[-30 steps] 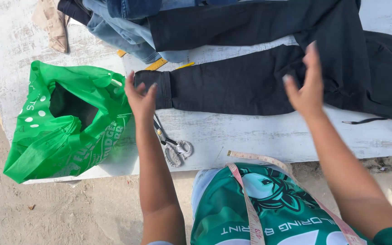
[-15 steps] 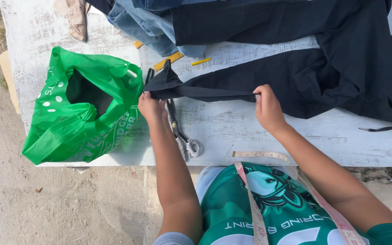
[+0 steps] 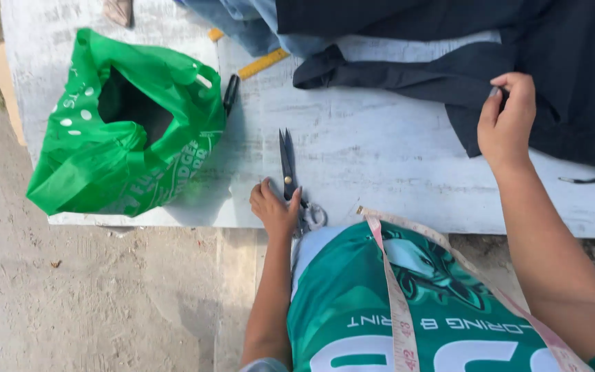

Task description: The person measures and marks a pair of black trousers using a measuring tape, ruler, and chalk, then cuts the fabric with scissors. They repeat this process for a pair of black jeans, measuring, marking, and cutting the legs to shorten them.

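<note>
Green plastic fills the left of my view: a carrier bag (image 3: 129,127) lies slumped on the whitewashed worktable (image 3: 380,151), its dark mouth gaping upward, with a black handle of some tool just beside its right edge and a yellow ruler (image 3: 262,64) lying slantwise a little further along. Moving right, my left hand (image 3: 275,207) rests at the table's near edge, fingers curled over the handle end of the scissors (image 3: 288,169); I can't tell whether it has them gripped or is only touching them. The scissors lie with their long axis running away from me, blades closed and pointing toward the far side, handle rings at the near edge next to that hand, so the left hand is plainly the nearer one. Well apart to the right, my right hand (image 3: 507,117) is pinched shut on the edge of the dark navy cloth (image 3: 449,76), which stretches across the table's far right. A measuring tape (image 3: 394,289) hangs over my green jersey.
</note>
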